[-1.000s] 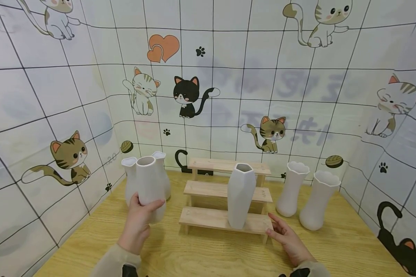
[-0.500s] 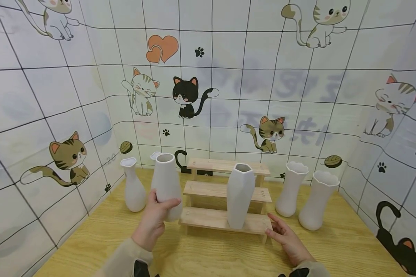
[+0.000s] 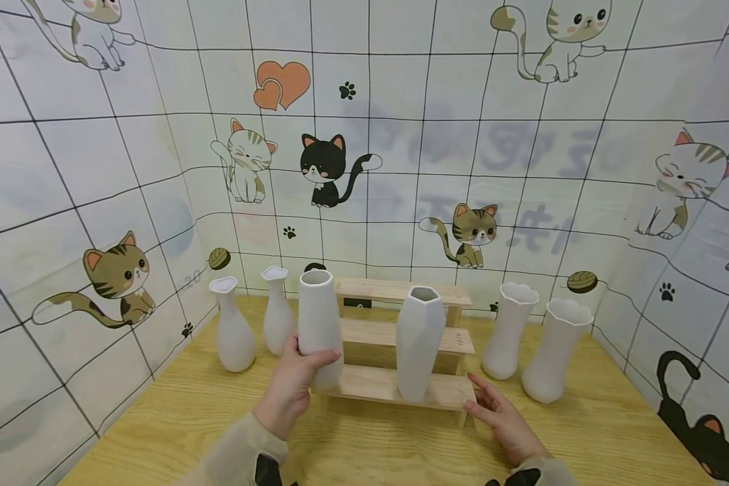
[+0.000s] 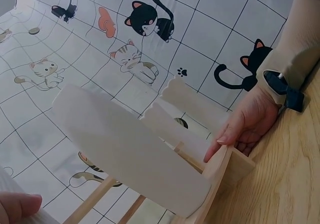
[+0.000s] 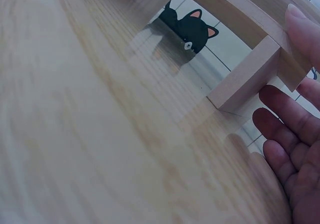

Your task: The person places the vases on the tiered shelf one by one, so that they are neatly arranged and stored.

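My left hand grips a smooth white tapered vase, holding it upright at the left end of a three-step wooden stand. Its base overlaps the lowest step in the head view. A faceted white vase stands on that step, right of the middle; it fills much of the left wrist view. My right hand holds the right end of the lowest step, thumb at the front edge and index finger round the end. The other fingers hang loosely curled beside the stand's leg.
On the left of the wooden table stand two slim white vases with flared rims, one nearer and one farther back. Two scalloped-rim white vases stand right of the stand. A cat-print wall covering encloses the back and sides.
My left hand has carried the tapered vase rightward, from in front of the slim vases to the stand's left end, uncovering both slim vases. My right hand has stayed at the stand.
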The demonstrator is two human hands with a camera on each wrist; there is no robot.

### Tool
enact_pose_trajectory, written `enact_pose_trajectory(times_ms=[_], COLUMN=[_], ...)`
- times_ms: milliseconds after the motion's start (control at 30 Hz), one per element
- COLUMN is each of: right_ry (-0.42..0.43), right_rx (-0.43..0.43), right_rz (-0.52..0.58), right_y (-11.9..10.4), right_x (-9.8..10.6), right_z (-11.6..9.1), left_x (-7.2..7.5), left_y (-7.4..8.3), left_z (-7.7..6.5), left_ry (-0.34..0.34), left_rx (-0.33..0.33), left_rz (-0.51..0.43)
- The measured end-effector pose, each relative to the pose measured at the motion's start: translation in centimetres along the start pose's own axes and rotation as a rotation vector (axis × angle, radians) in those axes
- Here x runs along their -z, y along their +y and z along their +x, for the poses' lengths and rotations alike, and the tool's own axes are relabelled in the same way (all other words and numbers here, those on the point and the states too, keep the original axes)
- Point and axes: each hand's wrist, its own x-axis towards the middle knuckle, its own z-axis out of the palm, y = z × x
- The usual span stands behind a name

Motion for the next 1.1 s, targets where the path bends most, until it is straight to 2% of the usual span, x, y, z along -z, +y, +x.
enact_pose_trajectory(times_ms=[467,600,933,1100], right_ry=[0.006,0.004,0.004,0.004], right_rx=[0.004,0.003,-0.005,-0.004], right_rz=[-0.004,-0.005,-0.004,-0.006], right_y=[0.0,0.0,0.0,-0.1], right_x=[0.0,0.0,0.0,0.0], right_z=[0.0,0.0,0.0,0.0], left_x=[-2.2,-2.6,-3.7,-4.2], left_y=[-0.9,-1.2,-1.8,-1.9], left_z=[-0.2,0.0,0.4,0.5], left_ry=[-0.039,-0.041,-0.042,-0.049], left_rx=[0.025,0.036,0.046,0.078], left_rz=[-0.004,0.022,0.010,0.008])
